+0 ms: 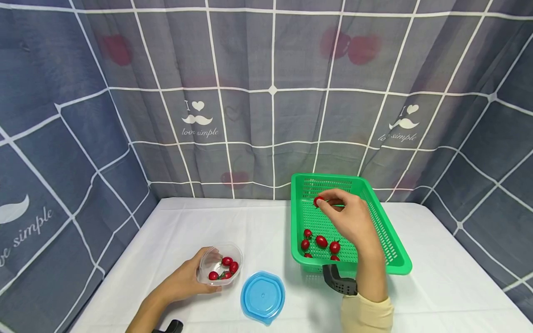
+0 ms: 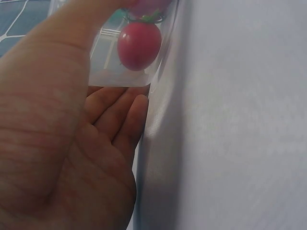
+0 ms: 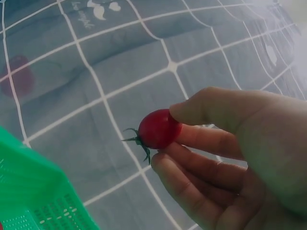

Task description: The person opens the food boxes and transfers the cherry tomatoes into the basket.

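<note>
My right hand [image 1: 350, 221] pinches a cherry tomato [image 3: 159, 129] between thumb and fingers, above the far part of a green basket [image 1: 391, 240]. Green sepals stick out from the tomato's end in the right wrist view. Several more cherry tomatoes [image 1: 321, 241] lie toward the basket's near end. On the left, my left hand [image 1: 189, 277] grips a small clear plastic container [image 1: 208, 263] from its left side, thumb at the near side. Inside that container are several cherry tomatoes [image 2: 139, 45], one plainly seen through the wall in the left wrist view.
A blue lid [image 1: 263, 297] lies on the white-covered table [image 1: 225, 222] between the container and the basket. Dark grey curtains [image 1: 245, 115] with white grid lines stand behind the table and along both sides. A black wrist strap [image 1: 339, 280] is on the right wrist.
</note>
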Demonstrator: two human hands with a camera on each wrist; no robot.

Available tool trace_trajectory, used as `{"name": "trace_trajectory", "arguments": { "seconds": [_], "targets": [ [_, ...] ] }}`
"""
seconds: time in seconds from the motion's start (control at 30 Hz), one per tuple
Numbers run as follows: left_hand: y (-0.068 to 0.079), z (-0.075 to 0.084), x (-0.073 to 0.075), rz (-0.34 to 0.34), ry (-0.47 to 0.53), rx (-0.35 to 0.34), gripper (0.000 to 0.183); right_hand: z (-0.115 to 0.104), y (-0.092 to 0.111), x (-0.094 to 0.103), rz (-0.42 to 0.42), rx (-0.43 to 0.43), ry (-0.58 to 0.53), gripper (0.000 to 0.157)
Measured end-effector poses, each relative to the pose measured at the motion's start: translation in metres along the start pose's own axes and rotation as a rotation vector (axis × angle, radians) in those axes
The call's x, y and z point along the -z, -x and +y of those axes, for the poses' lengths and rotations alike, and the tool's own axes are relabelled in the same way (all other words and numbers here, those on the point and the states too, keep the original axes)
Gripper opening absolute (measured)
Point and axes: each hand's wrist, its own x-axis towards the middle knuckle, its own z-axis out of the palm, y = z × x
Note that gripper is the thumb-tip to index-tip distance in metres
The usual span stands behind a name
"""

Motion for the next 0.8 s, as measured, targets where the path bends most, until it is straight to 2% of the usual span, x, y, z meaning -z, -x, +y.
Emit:
{"name": "trace_trajectory", "arguments": {
  "seconds": [0.37,0.8],
  "targets": [
    [0.0003,0.0000,0.0005,-0.005,0.003,-0.008,0.096,0.0043,-0.0006,0.0047,0.006,-0.058,0.071,0.022],
    [0.0004,0.0001,0.0006,-0.003,0.001,-0.005,0.096,0.0053,-0.0019,0.0033,-0.004,-0.060,0.082,0.032]
  ]
}}
